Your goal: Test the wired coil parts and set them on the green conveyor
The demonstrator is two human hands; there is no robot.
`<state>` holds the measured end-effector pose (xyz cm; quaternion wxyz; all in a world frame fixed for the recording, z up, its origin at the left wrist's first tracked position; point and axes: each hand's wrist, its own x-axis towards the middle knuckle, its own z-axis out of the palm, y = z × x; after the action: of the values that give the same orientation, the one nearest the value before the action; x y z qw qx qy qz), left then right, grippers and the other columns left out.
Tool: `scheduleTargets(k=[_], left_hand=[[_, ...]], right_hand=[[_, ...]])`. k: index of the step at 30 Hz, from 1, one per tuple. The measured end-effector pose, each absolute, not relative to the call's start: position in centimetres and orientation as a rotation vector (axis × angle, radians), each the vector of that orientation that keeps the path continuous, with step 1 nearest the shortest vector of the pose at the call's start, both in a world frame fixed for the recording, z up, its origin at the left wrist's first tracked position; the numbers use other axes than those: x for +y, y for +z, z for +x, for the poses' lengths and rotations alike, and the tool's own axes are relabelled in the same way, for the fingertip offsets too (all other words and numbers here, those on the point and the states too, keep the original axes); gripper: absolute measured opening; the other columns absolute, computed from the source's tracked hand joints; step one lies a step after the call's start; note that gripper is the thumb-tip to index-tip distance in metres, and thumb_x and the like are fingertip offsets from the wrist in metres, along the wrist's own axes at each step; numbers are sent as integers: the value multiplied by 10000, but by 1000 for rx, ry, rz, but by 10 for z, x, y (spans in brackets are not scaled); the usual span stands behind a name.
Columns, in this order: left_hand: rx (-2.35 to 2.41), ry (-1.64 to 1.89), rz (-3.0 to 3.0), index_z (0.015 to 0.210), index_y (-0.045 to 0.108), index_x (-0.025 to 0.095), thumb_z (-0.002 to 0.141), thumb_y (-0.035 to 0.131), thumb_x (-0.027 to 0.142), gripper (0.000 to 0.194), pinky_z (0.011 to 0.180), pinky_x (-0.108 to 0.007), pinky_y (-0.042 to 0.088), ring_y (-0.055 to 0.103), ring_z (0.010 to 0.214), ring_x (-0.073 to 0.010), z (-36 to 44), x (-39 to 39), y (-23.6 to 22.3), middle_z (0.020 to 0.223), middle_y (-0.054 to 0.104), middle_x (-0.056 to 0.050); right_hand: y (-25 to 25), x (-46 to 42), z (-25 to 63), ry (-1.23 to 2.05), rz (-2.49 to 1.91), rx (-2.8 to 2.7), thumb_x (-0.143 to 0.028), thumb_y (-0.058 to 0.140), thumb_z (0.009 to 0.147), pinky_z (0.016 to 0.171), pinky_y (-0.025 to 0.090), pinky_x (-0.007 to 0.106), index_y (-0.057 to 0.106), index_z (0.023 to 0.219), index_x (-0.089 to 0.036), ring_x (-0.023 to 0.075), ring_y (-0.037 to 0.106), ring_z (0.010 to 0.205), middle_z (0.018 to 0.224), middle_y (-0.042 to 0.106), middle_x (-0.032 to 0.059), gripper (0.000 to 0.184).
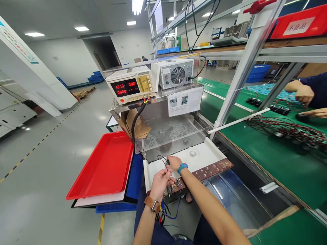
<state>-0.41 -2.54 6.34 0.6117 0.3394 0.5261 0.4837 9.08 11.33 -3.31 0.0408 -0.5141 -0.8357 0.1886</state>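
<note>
My left hand [160,183], with a brown watch strap on its wrist, is closed in a pinch on the end of a thin red wire [166,165]. Just beyond it, my right hand [174,163], wearing a blue wristband, grips a small dark part [168,162] with a bit of green on it. The wire arcs up between the two hands. Both are over a white tray-like fixture [209,151], whose front edge is a brown strip [214,168] with metal studs. Blue, black and red leads [163,212] hang below my left hand.
A power supply [130,85] with red digits stands on a metal shelf, beside a grey fan-cooled unit [177,75]. A red tray [104,166] lies to the left. At right, a co-worker's hands [305,95] are over a green bench [255,146] holding bundled wired parts [301,136].
</note>
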Motion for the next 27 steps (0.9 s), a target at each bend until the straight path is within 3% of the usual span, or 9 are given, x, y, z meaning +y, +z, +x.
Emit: scheduleTargets(k=[11, 19, 27], left_hand=[[1490, 1055, 1232, 777, 687, 147, 695, 637, 376, 248, 747, -286, 452, 587, 741, -167, 0, -3, 17, 763, 689, -46], [1506, 988, 1296, 615, 553, 164, 688, 646, 408, 271, 576, -226, 369, 470, 553, -100, -1, 5, 3, 556, 539, 35], [1617, 910, 1301, 592, 575, 171, 653, 647, 496, 339, 531, -224, 346, 476, 515, -107, -1, 10, -14, 516, 549, 28]], right_hand=[[-36, 118, 91, 608, -1602, -2543, -415, 591, 762, 667, 393, 276, 566, 1051, -176, 239, 645, 885, 963, 693, 110, 375], [-32, 118, 92, 581, -1587, -2573, -420, 592, 758, 668, 394, 283, 551, 1061, -174, 246, 648, 874, 957, 695, 114, 393], [-32, 118, 92, 591, -1593, -2570, -424, 602, 751, 695, 399, 283, 547, 1067, -175, 245, 645, 895, 960, 694, 109, 406]])
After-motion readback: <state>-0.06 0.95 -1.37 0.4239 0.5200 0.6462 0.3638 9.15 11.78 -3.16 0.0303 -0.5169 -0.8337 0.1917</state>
